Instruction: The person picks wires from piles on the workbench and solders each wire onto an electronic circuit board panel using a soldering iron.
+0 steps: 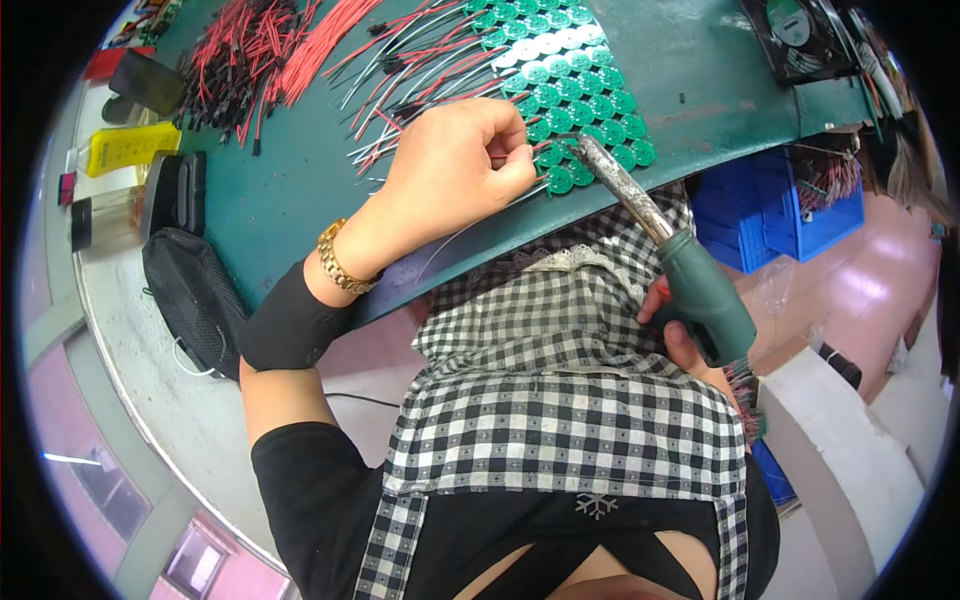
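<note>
My left hand (462, 158) pinches a thin red wire (508, 156) at the left edge of a panel of round green circuit boards (602, 107). In my right hand (680, 335) is a green-handled soldering iron (706, 295), its metal barrel slanting up to the left. The iron's tip lies over the near rows of boards, close to the wire end; whether it touches a pad is too small to tell. Red, black and white wires (420, 75) fan out leftward from the rows farther up the panel. Part of my right hand is hidden behind the iron's handle.
Bundles of red wires with black connectors (235, 65) lie on the green tabletop (700, 140) at the far left. A black fan (800, 38) stands at the far right. Blue bins (740, 215) sit below the table's right edge. A black mesh pouch (195, 295) and jar (105, 222) are at left.
</note>
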A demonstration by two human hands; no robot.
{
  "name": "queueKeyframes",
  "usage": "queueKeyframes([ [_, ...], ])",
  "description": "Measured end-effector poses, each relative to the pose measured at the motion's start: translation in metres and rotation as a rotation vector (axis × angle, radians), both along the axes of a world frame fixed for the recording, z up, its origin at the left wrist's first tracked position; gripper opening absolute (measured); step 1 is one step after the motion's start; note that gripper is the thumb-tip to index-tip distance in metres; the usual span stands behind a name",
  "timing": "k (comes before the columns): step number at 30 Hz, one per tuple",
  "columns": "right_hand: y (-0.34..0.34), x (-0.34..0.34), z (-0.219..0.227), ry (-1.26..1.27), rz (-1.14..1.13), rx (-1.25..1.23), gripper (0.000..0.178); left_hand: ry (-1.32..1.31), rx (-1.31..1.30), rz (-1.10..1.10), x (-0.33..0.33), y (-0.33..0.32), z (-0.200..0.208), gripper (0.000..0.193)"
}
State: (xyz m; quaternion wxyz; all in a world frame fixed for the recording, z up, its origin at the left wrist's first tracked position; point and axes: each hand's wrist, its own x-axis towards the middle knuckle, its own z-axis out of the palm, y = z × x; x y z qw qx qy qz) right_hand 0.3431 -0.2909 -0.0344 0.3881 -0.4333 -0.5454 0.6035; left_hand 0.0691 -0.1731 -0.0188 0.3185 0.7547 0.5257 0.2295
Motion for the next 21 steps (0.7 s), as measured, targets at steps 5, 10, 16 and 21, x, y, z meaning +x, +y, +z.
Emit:
queueKeyframes([
  [5,-0.001,0.002,-0.011,-0.045,0.021,-0.001,0.019,0.006,0.027,-0.03,-0.003,0.001,-0.001,0.01],
  [10,0.0,-0.002,-0.009,-0.119,0.05,0.113,0.02,0.023,0.03,-0.031,-0.004,0.001,-0.001,0.01],
  [16,-0.009,-0.002,-0.006,-0.131,0.036,-0.001,0.054,0.012,0.026,-0.019,-0.006,-0.001,-0.004,0.009],
  [21,-0.004,0.003,-0.005,-0.147,-0.008,0.05,0.042,0.056,0.039,-0.042,-0.001,0.001,-0.004,0.009],
])
